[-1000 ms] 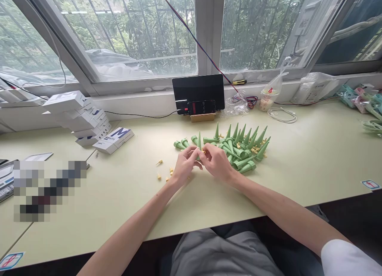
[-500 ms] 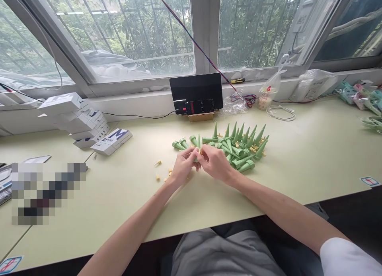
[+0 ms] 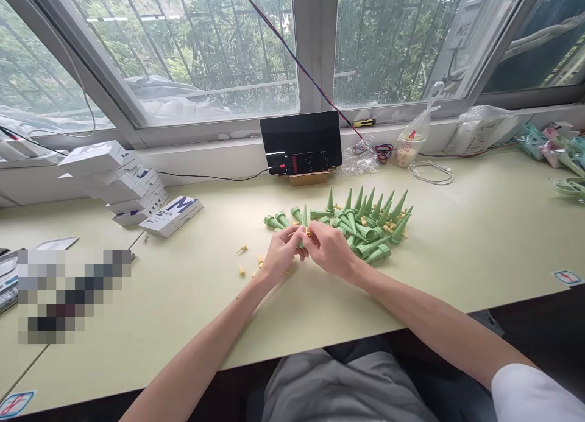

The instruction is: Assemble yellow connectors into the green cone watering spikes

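Observation:
My left hand (image 3: 280,253) is closed around a green watering spike (image 3: 304,215), whose pointed tip rises above the fingers. Against the spike's side, my right hand (image 3: 334,249) pinches a small yellow valve piece (image 3: 308,232). Both hands meet just above the table, and the lower part of the spike is mostly hidden by fingers. Right of the hands lies a heap of green spikes (image 3: 364,232), several standing point up with yellow pieces in them. Green spikes (image 3: 270,221) also lie behind my left hand. Small loose yellow pieces (image 3: 242,270) are scattered to its left.
A dark tablet (image 3: 301,133) with a phone (image 3: 308,162) in front stands at the back. White boxes (image 3: 171,216) are stacked on the left. A bagged cup (image 3: 407,149), a white cable (image 3: 430,173) and plastic bags (image 3: 478,131) sit along the window ledge side.

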Demonstrator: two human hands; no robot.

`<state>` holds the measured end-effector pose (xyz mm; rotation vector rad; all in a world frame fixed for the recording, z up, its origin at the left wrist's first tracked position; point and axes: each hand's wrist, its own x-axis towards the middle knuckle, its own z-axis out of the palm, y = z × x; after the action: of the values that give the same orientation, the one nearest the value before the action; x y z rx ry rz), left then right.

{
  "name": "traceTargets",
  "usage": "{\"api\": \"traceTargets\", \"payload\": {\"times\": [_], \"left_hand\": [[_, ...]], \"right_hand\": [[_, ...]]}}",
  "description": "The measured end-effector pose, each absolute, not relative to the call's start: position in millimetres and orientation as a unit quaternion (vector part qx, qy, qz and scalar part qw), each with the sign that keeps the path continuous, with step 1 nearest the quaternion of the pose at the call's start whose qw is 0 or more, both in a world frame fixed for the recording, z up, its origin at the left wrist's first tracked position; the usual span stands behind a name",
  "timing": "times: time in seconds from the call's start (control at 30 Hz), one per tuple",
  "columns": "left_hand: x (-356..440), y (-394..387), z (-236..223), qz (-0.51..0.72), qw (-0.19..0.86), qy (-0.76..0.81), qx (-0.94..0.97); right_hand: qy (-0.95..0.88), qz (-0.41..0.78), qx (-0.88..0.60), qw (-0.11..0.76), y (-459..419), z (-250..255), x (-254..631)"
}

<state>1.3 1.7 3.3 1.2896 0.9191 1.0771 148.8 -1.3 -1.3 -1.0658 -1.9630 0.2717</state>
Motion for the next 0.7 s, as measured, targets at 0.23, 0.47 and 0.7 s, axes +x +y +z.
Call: {"api": "traceTargets", "payload": {"times": [0.23,0.47,0.7], "left_hand": [[1.8,1.8,3.6,0.459,0.578,0.395,0.547],[1.4,1.4,4.1,0.458,0.58,0.394,0.546],[1.7,0.8,4.7,0.455,0.577,0.397,0.549]], "right_hand": [[-0.791,0.098,-0.423,0.432,-1.3,-2.2,147.9],[-0.794,0.096,-0.421,0.428,-1.8,-2.3,148.2],[-0.792,0.105,-0.427,0.424,-1.9,-1.9,148.0]]}}
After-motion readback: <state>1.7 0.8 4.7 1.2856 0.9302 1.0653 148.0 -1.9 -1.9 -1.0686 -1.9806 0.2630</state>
